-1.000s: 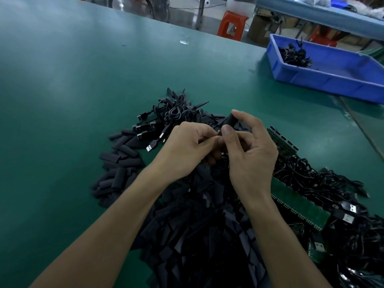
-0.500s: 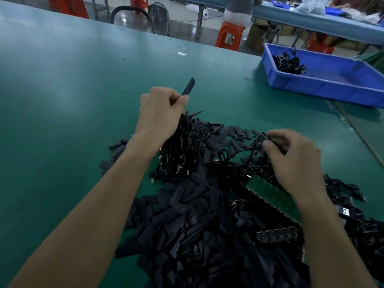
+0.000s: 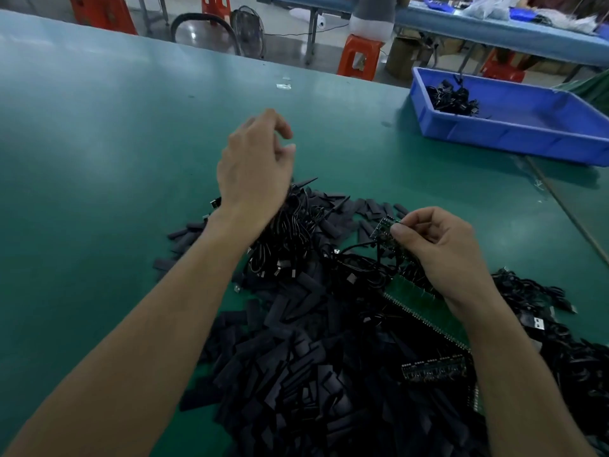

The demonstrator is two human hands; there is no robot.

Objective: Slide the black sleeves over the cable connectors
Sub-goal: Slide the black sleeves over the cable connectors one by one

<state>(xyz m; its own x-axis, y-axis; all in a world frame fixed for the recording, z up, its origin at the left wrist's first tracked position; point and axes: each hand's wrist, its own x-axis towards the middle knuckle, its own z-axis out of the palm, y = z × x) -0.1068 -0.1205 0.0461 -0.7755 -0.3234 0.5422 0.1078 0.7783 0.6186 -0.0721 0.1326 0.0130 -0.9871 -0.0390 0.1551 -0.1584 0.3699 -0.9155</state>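
The left hand (image 3: 253, 166) and the right hand (image 3: 441, 255) were both bare. Behind each wrist ran a bare arm, the left forearm (image 3: 148, 341) and the right forearm (image 3: 514, 374), uncovered down to the picture's lower edge. Knuckles and tendons stood out on the back of the left hand. The right hand's thumbnail (image 3: 397, 229) was short and plain.

A wide teal-green counter (image 3: 99, 127) fills the foreground, glossy under soft overhead light. Beyond its far edge lies a pale floor (image 3: 280, 23) with orange plastic stools (image 3: 357, 57), a small round fan (image 3: 248, 31) and a second, blue-topped bench (image 3: 494, 33). A blue tray (image 3: 514, 140) sits on the counter at far right.
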